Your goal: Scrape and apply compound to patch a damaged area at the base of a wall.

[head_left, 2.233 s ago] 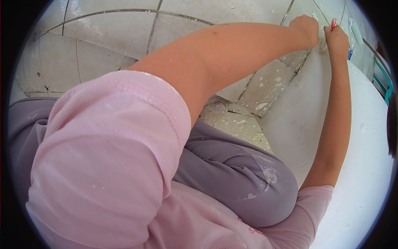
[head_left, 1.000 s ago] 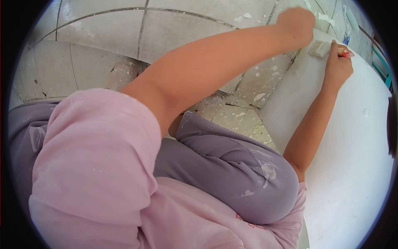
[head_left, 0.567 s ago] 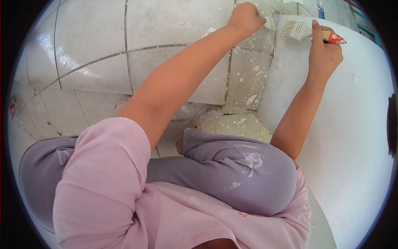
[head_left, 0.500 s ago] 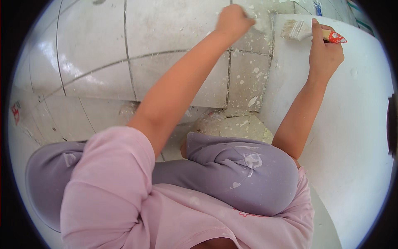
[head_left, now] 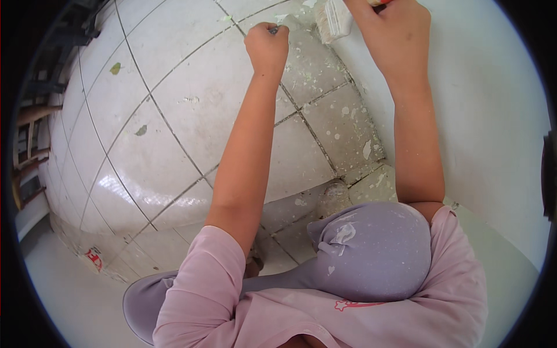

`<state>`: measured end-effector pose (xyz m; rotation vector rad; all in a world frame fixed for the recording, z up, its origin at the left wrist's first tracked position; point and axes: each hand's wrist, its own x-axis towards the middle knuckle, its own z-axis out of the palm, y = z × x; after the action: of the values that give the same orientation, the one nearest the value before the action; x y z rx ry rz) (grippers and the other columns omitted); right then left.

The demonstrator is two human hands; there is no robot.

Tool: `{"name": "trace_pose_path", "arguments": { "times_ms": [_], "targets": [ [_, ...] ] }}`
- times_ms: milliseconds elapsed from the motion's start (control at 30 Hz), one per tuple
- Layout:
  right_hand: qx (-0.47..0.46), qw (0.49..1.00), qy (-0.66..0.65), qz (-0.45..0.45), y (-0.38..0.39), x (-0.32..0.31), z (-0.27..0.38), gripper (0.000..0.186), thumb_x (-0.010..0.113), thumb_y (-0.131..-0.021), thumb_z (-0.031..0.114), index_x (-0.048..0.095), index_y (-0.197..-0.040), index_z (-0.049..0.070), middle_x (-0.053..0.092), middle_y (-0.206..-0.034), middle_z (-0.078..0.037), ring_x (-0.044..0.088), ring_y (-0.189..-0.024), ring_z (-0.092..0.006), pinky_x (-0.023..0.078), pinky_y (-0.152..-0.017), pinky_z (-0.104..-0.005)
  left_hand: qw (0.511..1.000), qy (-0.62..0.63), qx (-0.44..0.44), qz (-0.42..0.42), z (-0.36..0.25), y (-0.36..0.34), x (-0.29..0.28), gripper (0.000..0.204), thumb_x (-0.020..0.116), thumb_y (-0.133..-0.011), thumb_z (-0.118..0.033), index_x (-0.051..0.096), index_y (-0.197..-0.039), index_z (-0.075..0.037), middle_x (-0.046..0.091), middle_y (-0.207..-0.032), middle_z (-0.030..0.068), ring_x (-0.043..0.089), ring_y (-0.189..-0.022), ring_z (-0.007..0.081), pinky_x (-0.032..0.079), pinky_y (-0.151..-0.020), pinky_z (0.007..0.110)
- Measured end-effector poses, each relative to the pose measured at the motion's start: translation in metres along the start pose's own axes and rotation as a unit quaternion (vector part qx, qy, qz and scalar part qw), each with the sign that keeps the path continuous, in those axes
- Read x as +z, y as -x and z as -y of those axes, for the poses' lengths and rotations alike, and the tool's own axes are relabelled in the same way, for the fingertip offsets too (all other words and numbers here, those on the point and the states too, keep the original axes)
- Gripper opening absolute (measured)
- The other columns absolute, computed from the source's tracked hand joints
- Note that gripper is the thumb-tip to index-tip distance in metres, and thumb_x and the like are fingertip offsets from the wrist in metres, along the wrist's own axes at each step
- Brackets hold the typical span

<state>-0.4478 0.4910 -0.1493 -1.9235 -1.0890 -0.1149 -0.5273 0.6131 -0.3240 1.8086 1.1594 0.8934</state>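
Observation:
My right hand [head_left: 400, 40] is wrapped round the handle of a paintbrush [head_left: 336, 20]. Its pale bristles and white, paint-coated band point left, close to where the white wall [head_left: 464, 87] meets the tiles. Only a bit of the red handle end shows at the top edge. Out over the tiled surface [head_left: 174, 75], my left hand [head_left: 267, 49] is closed in a fist. A small dark grey bit peeks out between its fingers, but the rest of what it grips is hidden.
White paint spatters cover the tiles along the wall. Two green leaves, one of them a yellowish leaf [head_left: 115, 68], lie farther left. Wooden furniture [head_left: 29, 145] stands at the far left. A red and white wrapper [head_left: 94, 258] lies low on the left. My paint-marked knee [head_left: 377, 249] is bent below my arms.
The view has swung left and outward. My right hand with the paintbrush now reaches farther up the picture along the wall, and the brush is partly cut off. My left hand remains closed.

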Motion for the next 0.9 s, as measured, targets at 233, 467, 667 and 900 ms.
{"name": "trace_pose_path", "arguments": {
  "times_ms": [233,467,667,900],
  "targets": [
    [0.01,1.0,0.007,-0.011,0.002,-0.005,-0.004,0.033,0.066,-0.084,0.012,0.046,-0.063,-0.004,0.043,-0.051,-0.01,0.036,-0.047,-0.0122,0.032,-0.045,-0.0348,0.994,0.057,-0.091,0.009,0.048,0.054,0.014,0.024,0.07,-0.077,-0.018,0.071,-0.089,0.003,0.063,-0.064,0.0095,0.057,-0.054,0.0148,0.045,-0.053,0.03],
    [-0.012,0.999,0.043,-0.03,-0.005,-0.018,-0.011,0.034,0.066,-0.084,0.013,0.048,-0.062,-0.005,0.046,-0.05,-0.014,0.04,-0.043,-0.0163,0.034,-0.045,-0.0356,0.769,0.16,-0.339,0.517,0.009,0.126,-0.045,0.015,0.068,-0.078,-0.012,0.07,-0.09,-0.003,0.058,-0.067,-0.0012,0.044,-0.051,0.0046,0.029,-0.042,0.021],
    [0.044,0.999,0.022,-0.013,-0.005,-0.016,-0.004,0.033,0.066,-0.084,0.016,0.054,-0.066,-0.008,0.051,-0.052,-0.017,0.046,-0.043,-0.0188,0.038,-0.046,-0.0374,0.964,-0.03,-0.025,0.264,-0.009,0.068,-0.068,0.026,0.08,-0.072,-0.012,0.072,-0.095,-0.003,0.065,-0.073,0.0009,0.053,-0.06,0.0082,0.045,-0.057,0.023],
    [0.009,1.0,-0.004,-0.026,-0.003,-0.02,-0.013,0.033,0.066,-0.082,0.017,0.055,-0.066,-0.009,0.051,-0.052,-0.019,0.049,-0.043,-0.0215,0.039,-0.046,-0.0378,0.961,-0.14,0.237,-0.001,-0.038,-0.005,-0.037,0.022,0.075,-0.069,-0.011,0.073,-0.09,-0.005,0.068,-0.082,0.012,0.065,-0.073,0.0266,0.051,-0.069,0.035]
  ]
}}
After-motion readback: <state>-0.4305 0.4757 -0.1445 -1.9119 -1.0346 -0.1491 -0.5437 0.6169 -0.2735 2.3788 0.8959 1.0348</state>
